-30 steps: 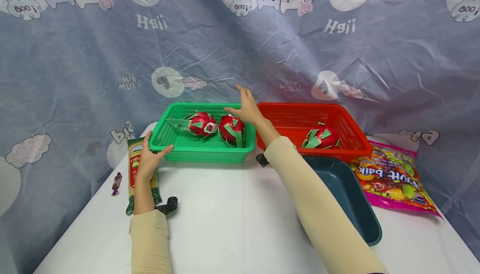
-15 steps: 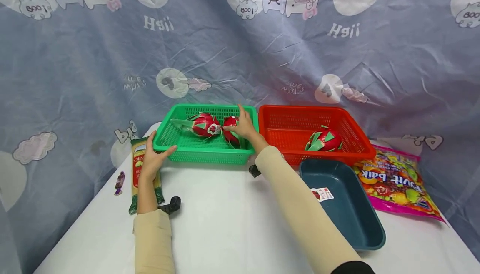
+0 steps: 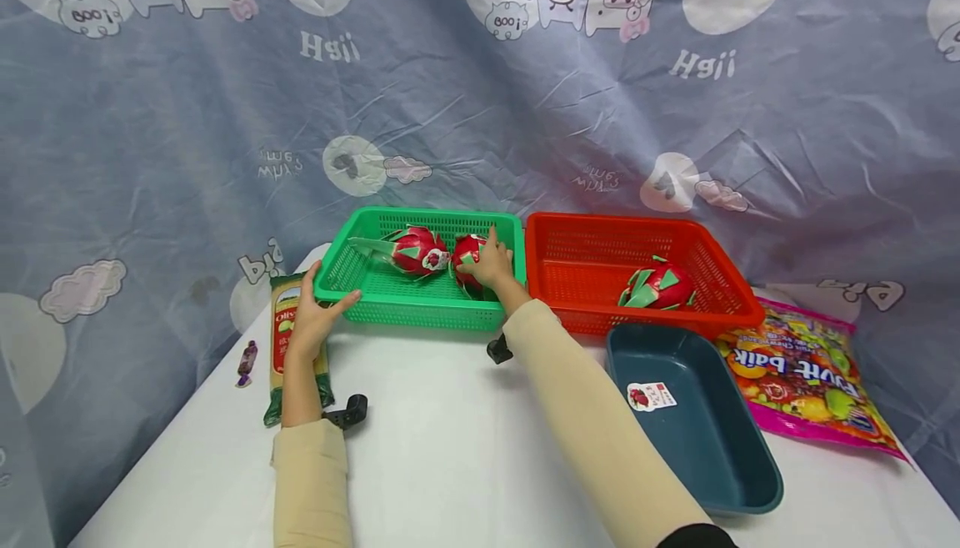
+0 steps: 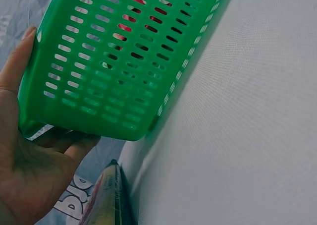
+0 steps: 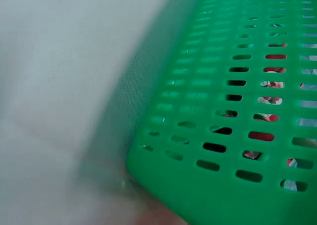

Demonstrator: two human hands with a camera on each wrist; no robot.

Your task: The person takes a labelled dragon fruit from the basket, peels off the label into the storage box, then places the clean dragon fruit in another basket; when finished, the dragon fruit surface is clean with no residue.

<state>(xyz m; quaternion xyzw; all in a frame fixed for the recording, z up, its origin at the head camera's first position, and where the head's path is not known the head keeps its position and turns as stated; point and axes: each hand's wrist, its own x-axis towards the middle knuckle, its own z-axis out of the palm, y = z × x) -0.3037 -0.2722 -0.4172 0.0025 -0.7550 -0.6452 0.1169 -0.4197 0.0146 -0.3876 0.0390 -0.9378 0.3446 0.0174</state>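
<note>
My left hand (image 3: 313,324) grips the near left corner of a green plastic basket (image 3: 408,309), thumb against the front rim and fingers round the left end. The left wrist view shows this hold on the slotted basket wall (image 4: 99,61). Inside the basket lie two dragon fruits: one on the left (image 3: 417,250) with a sticker, and one on the right (image 3: 465,254). My right hand (image 3: 495,268) reaches over the front rim and holds the right fruit from above, partly covering it. In the right wrist view the basket wall (image 5: 223,185) hides that grasp.
A red basket (image 3: 585,314) with one dragon fruit (image 3: 658,286) stands beside the green one. In front of it is a dark blue tray (image 3: 701,431) holding a label card (image 3: 651,396). A candy bag (image 3: 810,381) lies right; a green-gold packet (image 3: 283,323) and wrapped sweet (image 3: 247,364) lie left.
My right hand has come down from above the green basket onto the right dragon fruit. My left hand stays at the basket corner. The card in the blue tray has come into view.
</note>
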